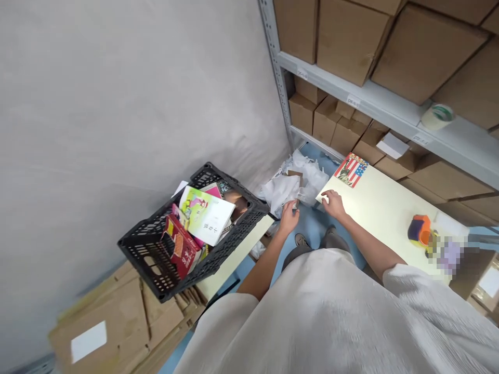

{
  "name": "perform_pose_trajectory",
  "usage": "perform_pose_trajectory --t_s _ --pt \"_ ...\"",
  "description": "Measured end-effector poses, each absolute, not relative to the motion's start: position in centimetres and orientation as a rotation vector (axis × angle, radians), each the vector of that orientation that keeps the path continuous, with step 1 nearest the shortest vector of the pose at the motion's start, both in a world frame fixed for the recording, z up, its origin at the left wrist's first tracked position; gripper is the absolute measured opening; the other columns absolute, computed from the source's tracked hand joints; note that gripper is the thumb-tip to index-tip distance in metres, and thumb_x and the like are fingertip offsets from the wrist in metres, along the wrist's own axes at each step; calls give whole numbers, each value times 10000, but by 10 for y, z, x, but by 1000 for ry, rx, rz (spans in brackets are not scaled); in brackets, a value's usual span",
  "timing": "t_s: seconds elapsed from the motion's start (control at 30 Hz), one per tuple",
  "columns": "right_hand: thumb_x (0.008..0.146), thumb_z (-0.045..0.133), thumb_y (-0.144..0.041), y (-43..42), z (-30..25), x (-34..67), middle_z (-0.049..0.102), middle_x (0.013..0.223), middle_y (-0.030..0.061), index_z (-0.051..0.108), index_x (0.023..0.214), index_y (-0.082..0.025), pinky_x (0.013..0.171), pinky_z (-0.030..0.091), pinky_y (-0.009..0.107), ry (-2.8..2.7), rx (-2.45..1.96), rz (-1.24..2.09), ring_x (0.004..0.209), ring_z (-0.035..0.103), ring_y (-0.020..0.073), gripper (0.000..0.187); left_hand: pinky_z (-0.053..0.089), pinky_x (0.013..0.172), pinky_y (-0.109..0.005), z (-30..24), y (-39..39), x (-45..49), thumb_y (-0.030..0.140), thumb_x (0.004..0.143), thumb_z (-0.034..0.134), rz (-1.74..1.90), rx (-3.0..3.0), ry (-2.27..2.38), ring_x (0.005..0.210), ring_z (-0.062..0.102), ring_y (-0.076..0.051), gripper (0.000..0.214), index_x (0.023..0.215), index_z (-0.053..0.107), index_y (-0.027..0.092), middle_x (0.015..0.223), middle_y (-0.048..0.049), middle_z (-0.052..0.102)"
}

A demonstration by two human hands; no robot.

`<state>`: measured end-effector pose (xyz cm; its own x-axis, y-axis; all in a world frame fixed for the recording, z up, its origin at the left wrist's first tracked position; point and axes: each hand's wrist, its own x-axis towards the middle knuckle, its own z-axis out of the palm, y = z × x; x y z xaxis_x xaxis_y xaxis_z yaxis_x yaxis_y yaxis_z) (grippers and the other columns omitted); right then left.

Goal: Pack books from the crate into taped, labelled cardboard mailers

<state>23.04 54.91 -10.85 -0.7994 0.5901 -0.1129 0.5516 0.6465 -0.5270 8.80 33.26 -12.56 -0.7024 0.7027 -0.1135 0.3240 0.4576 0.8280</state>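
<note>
My left hand (289, 215) hangs low over the blue floor, fingers curled, close to a heap of crumpled white paper (290, 186); what it holds, if anything, I cannot make out. My right hand (333, 202) rests with fingers spread on the near corner of a cream table (385, 213). A book with a flag and statue cover (351, 170) lies on that table just beyond the right hand. To the left a black plastic crate (183, 254) full of colourful books (205, 214) sits on a second cream surface.
Grey metal shelving (374, 106) loaded with brown cartons (351, 36) runs along the right, with a tape roll (438, 115) on one shelf. An orange and purple object (419, 229) stands on the table. Flattened cardboard (117, 322) lies at lower left. A grey wall is behind the crate.
</note>
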Motion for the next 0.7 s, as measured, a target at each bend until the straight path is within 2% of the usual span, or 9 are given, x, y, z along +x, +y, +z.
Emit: perform_pose_trajectory --t_s 0.33,0.57,0.7 --pt "974 503 -255 613 -149 125 721 1261 154 738 1229 -175 1062 488 450 -3017 -650 890 1126 651 317 355 435 1283 -491 -160 346 41 152 931 605 1195 554 2353 1444 586 -300 445 1364 651 249 1447 -119 648" --pt "963 531 -199 655 -228 39 724 1273 142 751 1258 -179 1061 509 418 -3285 -482 949 1126 661 292 369 432 1290 -481 -230 378 14 139 923 617 1184 293 2385 1442 594 -301 431 1345 675 208 1469 -143 652" --pt "975 538 -177 647 -276 0 726 1325 126 756 1281 -183 1089 505 403 -3441 -372 939 1218 648 289 376 432 1291 -471 -282 387 -13 141 924 622 1143 106 2372 1438 603 -296 419 1335 688 193 1478 -149 658"
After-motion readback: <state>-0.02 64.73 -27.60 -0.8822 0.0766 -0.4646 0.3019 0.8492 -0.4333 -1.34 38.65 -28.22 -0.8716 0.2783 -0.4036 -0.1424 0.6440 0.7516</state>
